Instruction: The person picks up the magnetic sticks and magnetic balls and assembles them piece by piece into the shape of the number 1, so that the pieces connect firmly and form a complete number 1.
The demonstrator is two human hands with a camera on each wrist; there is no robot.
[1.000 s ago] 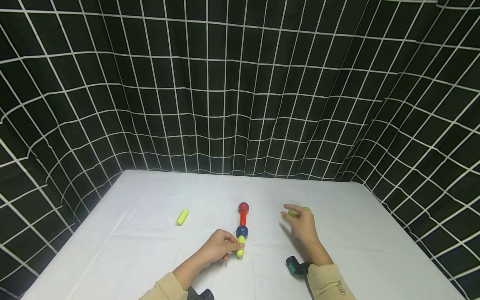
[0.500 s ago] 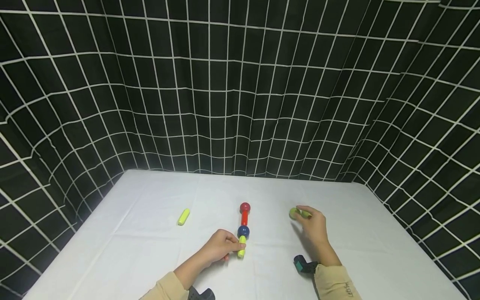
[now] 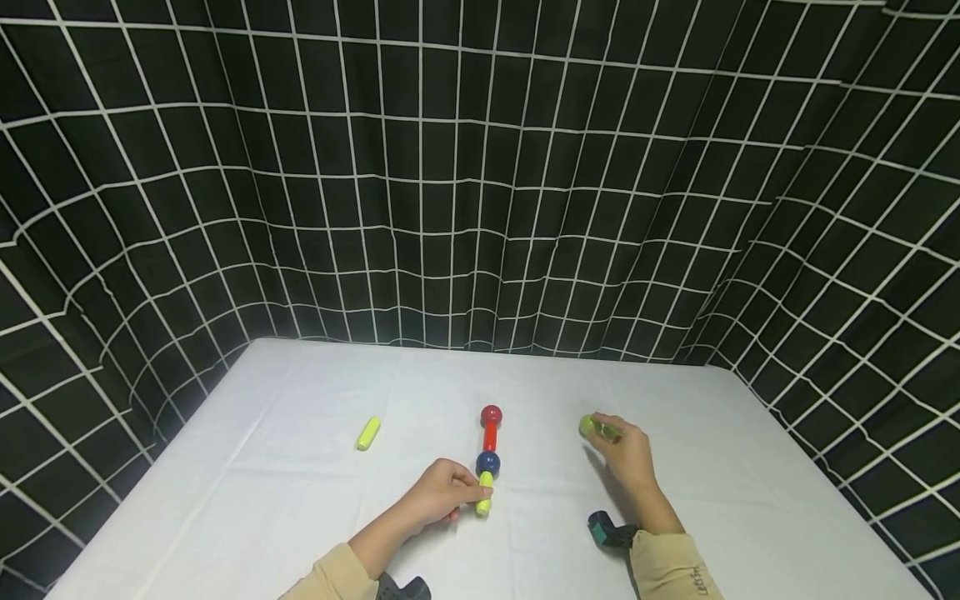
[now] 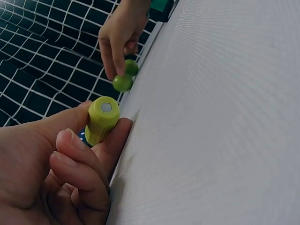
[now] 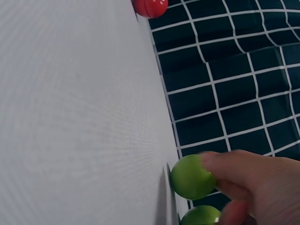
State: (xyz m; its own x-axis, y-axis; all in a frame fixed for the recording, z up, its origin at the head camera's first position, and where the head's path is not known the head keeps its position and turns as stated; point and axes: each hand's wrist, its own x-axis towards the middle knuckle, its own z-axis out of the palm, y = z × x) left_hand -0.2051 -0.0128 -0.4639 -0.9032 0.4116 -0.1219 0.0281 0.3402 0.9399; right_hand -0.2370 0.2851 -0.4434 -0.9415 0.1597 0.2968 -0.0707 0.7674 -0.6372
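Observation:
My left hand [image 3: 446, 490] pinches a yellow magnetic rod [image 3: 485, 493] between thumb and fingertips. A silver disc shows in the rod's near end in the left wrist view. The rod's far end meets a blue ball [image 3: 488, 463], which joins a red rod [image 3: 491, 436] and a red ball [image 3: 491, 415] in one straight line. Over to the right, my right hand [image 3: 628, 454] pinches a green ball [image 5: 193, 177] by its upper side, close over the cloth. Right beside that ball lies a second green ball [image 5: 201, 215], partly hidden by the hand.
A loose yellow rod [image 3: 368, 433] lies on the white-covered table [image 3: 300, 517], left of the line of pieces. Black curtain [image 3: 480, 208] with a white grid stands behind and along both sides. A dark wrist device [image 3: 611, 531] sits at the right wrist.
The right hand has shifted right, and its spread fingers have closed in on the nearer green ball. My left hand keeps its grip on the yellow rod, with the joined pieces in place.

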